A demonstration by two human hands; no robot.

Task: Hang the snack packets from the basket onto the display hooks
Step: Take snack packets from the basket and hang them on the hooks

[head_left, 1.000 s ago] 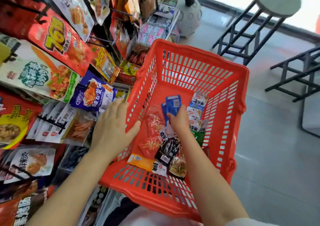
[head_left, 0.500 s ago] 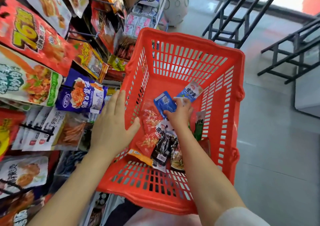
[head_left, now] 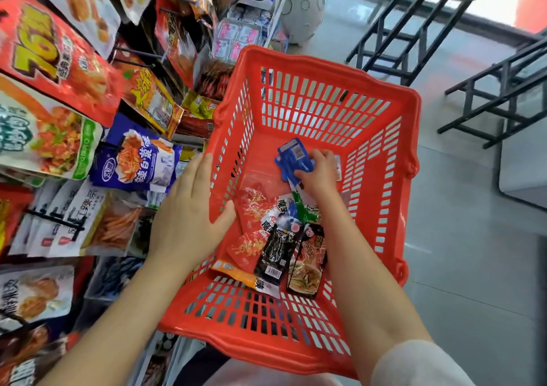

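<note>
A person's right hand (head_left: 319, 172) reaches into a red plastic basket (head_left: 384, 160), its fingers curled around a small bunch of blue snack packets (head_left: 293, 157) held just above the basket floor toward the far side; a white packet edge (head_left: 339, 166) shows just right of that hand, though whether the hand holds it cannot be told. The left hand (head_left: 189, 216) steadies the basket from the left, its fingers straight and spread along the outside of the slotted wall while the thumb hooks over the rim to the inside.

More packets lie loose on the basket floor on the near side of the blue ones: two red see-through packets (head_left: 251, 208) at left, a black packet (head_left: 276, 249) and a darker one showing noodles (head_left: 307, 264) side by side near the right forearm, an orange packet (head_left: 236, 273) partly tucked under them, and a white-and-green packet (head_left: 305, 208) overlapping the heap (printing on several is too blurred to read).

To the left stands the display rack, crowded with hanging bags: a large red bag with yellow numerals (head_left: 50, 56), a white-and-green bag (head_left: 44, 139), a blue-and-white bag (head_left: 136, 160) just beside the left hand, and dark metal display hooks (head_left: 136, 56) jutting out between them. On the far right, black-framed stools (head_left: 414, 24) stand on a grey tiled floor (head_left: 473, 267).
</note>
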